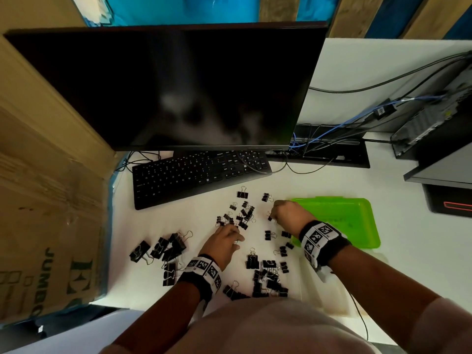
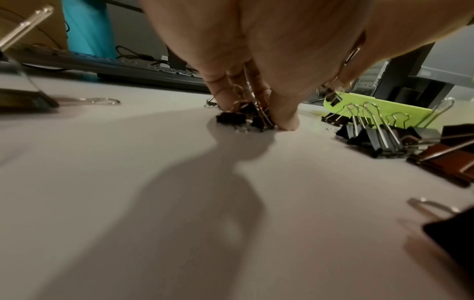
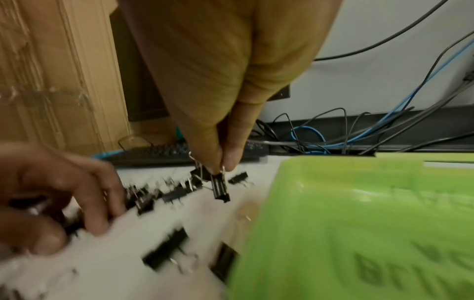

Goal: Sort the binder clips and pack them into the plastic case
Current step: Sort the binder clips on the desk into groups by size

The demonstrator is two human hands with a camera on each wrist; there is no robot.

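Head view, desk: one small black binder clip (image 3: pixel 220 188) hangs by its wire handle from the pinched thumb and forefinger of my right hand (image 1: pixel 287 213), lifted off the white desk (image 1: pixel 408 264) just left of the single green plastic case (image 1: pixel 357 213), which lies flat at the desk's right side. My left hand (image 1: pixel 223 242) reaches down with curled fingers into the middle cluster of small clips (image 1: pixel 240 213); the left wrist view shows its fingertips (image 2: pixel 282 117) closed around a few clips against the desk. Black clips lie scattered in roughly four loose groups, too many and too tangled for an exact count: large ones (image 1: pixel 166 247) at left, a mixed heap (image 1: pixel 268 279) near my body, several singles between. Beyond them sit one black keyboard (image 1: pixel 194 175), one dark monitor (image 1: pixel 166 85), and one cardboard box (image 1: pixel 46 226) at far left.
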